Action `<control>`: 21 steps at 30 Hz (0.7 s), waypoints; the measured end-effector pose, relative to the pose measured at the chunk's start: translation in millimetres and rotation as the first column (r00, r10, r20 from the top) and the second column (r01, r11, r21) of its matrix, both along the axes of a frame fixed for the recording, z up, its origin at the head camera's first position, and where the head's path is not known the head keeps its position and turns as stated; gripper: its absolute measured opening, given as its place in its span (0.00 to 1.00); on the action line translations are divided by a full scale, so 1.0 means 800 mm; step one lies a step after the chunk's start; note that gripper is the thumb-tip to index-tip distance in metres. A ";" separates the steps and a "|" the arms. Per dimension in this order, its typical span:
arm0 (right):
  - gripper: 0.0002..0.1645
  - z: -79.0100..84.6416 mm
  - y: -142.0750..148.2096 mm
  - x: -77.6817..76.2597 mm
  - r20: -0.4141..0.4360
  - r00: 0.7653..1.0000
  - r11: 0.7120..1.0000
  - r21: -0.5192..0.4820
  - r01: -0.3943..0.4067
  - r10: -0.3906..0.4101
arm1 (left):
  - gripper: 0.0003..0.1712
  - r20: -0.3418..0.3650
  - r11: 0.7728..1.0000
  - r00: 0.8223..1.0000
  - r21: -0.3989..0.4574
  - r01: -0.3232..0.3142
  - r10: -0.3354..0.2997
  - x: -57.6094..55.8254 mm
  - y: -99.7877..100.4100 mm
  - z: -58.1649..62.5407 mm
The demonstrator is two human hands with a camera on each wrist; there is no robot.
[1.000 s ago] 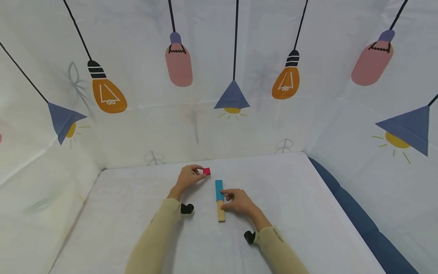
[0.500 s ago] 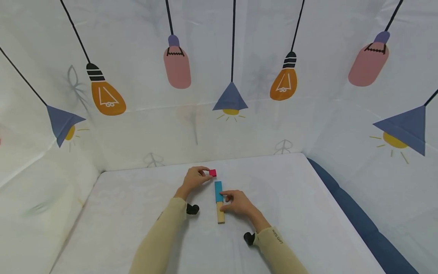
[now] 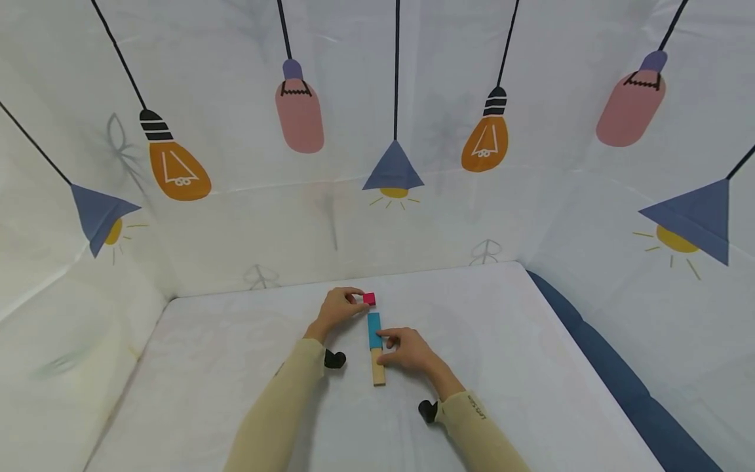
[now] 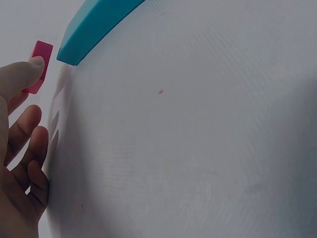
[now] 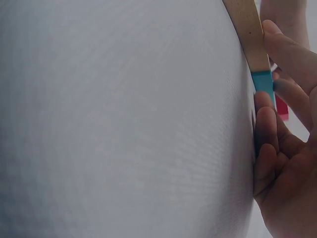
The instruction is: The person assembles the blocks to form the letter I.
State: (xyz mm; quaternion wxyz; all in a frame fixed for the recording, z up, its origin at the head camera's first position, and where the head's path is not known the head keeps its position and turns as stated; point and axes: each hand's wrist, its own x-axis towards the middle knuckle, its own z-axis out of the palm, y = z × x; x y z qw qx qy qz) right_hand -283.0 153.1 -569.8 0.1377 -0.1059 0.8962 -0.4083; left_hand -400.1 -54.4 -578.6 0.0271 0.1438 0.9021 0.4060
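Note:
In the head view, my left hand (image 3: 339, 308) pinches a small red block (image 3: 369, 299) between thumb and fingers. The left wrist view shows the thumb lying on the red block's face (image 4: 45, 51). Just nearer than it, a blue block (image 3: 374, 328) and a plain wooden block (image 3: 379, 370) lie end to end in a line on the table. A gap separates the red block from the blue one. My right hand (image 3: 411, 351) touches the line from its right side, thumb at the wooden block (image 5: 247, 29) and index finger at the blue block (image 5: 263, 82).
A white-covered table (image 3: 224, 367) carries the blocks. Behind it hangs a white curtain (image 3: 330, 229) printed with lamps. Along the right edge runs a dark blue padded shape (image 3: 613, 360). Black pieces (image 3: 335, 359) show at both sleeve cuffs.
My left hand has carried the red block to the right, closer to being in line with the blue block's far end. The right hand and the two lying blocks have stayed nearly put.

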 end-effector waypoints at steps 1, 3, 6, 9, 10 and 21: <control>0.35 0.000 0.000 0.000 0.001 1.000 1.000 0.002 0.000 0.000 | 0.21 -0.002 1.000 1.000 0.000 0.002 -0.002 -0.001 0.001 0.000; 0.36 0.000 0.001 -0.001 0.001 1.000 1.000 0.003 -0.002 0.002 | 0.21 -0.002 1.000 1.000 -0.006 0.007 -0.007 -0.002 0.003 -0.002; 0.36 -0.002 0.002 -0.002 0.000 1.000 1.000 0.001 -0.005 0.005 | 0.21 -0.001 1.000 1.000 -0.018 0.005 -0.005 -0.005 0.006 -0.005; 0.36 -0.004 0.002 -0.002 0.000 1.000 1.000 -0.007 -0.006 0.006 | 0.21 0.003 1.000 1.000 -0.022 -0.002 0.002 -0.006 0.007 -0.007; 0.36 -0.004 0.002 -0.002 0.000 1.000 1.000 -0.008 -0.006 0.006 | 0.21 0.006 1.000 1.000 -0.024 -0.005 0.005 -0.006 0.007 -0.008; 0.36 0.000 0.002 -0.001 -0.015 1.000 1.000 0.013 -0.012 0.012 | 0.21 0.008 0.999 1.000 -0.044 -0.004 0.004 -0.004 0.009 -0.008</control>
